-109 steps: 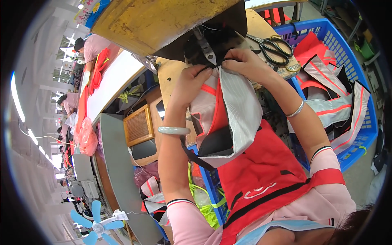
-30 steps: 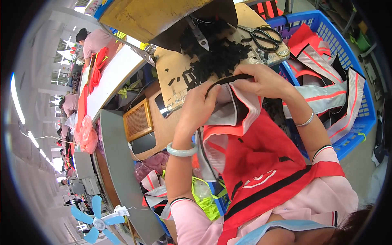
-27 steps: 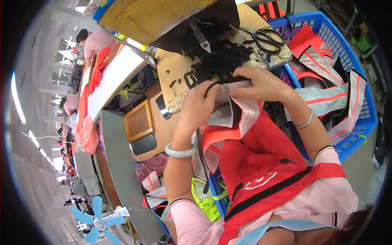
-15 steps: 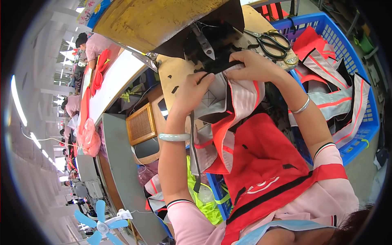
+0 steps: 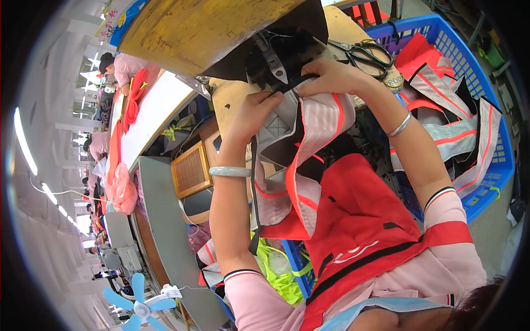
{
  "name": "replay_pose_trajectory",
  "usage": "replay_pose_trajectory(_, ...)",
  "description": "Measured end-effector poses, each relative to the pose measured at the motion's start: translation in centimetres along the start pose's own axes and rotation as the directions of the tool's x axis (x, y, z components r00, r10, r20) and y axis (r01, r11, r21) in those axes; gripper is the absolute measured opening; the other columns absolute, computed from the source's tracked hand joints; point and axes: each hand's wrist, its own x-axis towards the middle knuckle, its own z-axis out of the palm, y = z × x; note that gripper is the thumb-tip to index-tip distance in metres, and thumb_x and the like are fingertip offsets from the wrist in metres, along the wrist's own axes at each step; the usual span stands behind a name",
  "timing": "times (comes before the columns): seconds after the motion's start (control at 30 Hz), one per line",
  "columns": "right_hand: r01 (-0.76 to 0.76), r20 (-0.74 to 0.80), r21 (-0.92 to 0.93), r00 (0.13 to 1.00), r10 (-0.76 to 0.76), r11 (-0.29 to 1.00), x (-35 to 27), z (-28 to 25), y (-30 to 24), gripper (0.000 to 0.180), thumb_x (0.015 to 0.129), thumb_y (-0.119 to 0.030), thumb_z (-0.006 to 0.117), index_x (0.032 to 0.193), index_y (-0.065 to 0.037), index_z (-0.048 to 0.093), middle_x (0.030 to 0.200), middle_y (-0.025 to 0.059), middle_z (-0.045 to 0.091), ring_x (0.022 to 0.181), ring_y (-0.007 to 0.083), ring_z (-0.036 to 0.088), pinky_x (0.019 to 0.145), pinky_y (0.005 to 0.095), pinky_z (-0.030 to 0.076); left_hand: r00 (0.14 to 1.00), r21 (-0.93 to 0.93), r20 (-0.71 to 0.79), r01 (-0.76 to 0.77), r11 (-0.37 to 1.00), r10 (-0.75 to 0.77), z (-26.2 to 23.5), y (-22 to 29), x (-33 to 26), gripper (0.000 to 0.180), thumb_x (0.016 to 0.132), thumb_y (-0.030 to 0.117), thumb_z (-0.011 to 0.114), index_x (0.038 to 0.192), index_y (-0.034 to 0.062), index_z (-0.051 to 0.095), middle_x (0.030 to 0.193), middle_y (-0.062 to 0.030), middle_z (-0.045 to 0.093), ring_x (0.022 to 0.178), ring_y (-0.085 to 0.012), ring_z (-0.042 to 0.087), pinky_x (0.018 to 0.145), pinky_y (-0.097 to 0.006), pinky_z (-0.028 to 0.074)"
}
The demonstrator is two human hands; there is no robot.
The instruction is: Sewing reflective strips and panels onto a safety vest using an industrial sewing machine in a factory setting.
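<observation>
Both hands, left hand (image 5: 255,110) and right hand (image 5: 331,78), pinch grey-orange vest panel (image 5: 309,118) under sewing machine (image 5: 276,52) at 12 o'clock; black binding (image 5: 254,182) mostly unsewn.

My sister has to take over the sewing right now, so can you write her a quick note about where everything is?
Left hand: fingers pressing the grey and orange reflective vest piece by the sewing machine.
Right hand: pinching a black strap on the piece's top edge, under the machine's head.
Scissors lie on the table behind the right hand.
More vest pieces fill the blue basket on the right.
Done: strap and piece brought to the machine.
Left: whether any stitching is finished cannot be seen.
</observation>
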Motion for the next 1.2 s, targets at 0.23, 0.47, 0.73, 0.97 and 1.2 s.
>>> replay_pose_trajectory(0.23,0.029,-0.018,0.02,0.999,-0.029,0.999,-0.3,-0.8,-0.9,0.075,0.066,-0.044,0.069,0.121,0.005,0.058,0.116,0.022,0.063,0.107,0.0292,0.062,0.093,0.0338,0.046,0.999,-0.119,0.034,0.013,0.993,-0.009,-0.7,0.7,-0.1,0.044,0.091,0.032,0.061,0.112,-0.0068,0.062,0.097,-0.0078,0.067,0.089,-0.0133,0.058,0.081,-0.027,0.045)
replay_pose_trajectory(0.47,0.077,-0.406,0.01,0.911,-0.066,0.997,-1.7,-1.0,-0.9,0.055,0.075,-0.046,0.067,0.101,0.002,0.063,0.092,0.0117,0.064,0.087,0.0161,0.058,0.077,0.0287,0.046,0.995,-0.046,-0.015,-0.102,0.994,0.102,-2.1,-0.7,0.0,0.043,0.092,0.031,0.059,0.113,-0.0071,0.062,0.1,-0.0076,0.067,0.092,-0.013,0.058,0.085,-0.027,0.044)
replay_pose_trajectory(0.73,-0.061,0.423,0.66,0.854,-0.303,0.749,-9.6,0.5,3.8,0.057,0.084,-0.039,0.068,0.118,0.006,0.058,0.109,0.0105,0.062,0.1,0.0151,0.058,0.088,0.028,0.046,0.991,-0.07,0.105,-0.079,0.994,0.086,2.5,-3.3,-6.2,0.03,0.094,0.023,0.056,0.108,-0.0029,0.062,0.089,-0.0033,0.065,0.087,-0.0098,0.055,0.079,-0.026,0.044)
replay_pose_trajectory(0.97,0.189,0.255,0.006,0.949,-0.185,0.982,-12.5,5.5,1.0,0.039,0.085,-0.034,0.064,0.099,0.002,0.065,0.082,0.0153,0.068,0.074,0.0249,0.064,0.07,0.0369,0.048,0.932,-0.095,0.109,-0.336,0.937,0.345,7.1,-1.5,-9.6,0.026,0.087,0.015,0.064,0.107,-0.001,0.061,0.096,-0.0091,0.059,0.091,-0.0201,0.058,0.081,-0.027,0.045)
replay_pose_trajectory(1.2,-0.016,-0.091,0.412,0.994,0.058,0.911,-18.0,5.5,4.3,0.026,0.091,-0.025,0.061,0.093,0.0,0.066,0.071,-0.0024,0.057,0.07,0.0084,0.048,0.064,0.0302,0.043,0.917,0.249,-0.092,-0.356,0.901,0.388,7.5,-5.3,-14.7,0.034,0.085,0.014,0.064,0.117,0.0038,0.06,0.104,-0.0172,0.064,0.098,-0.0291,0.063,0.083,-0.035,0.049)
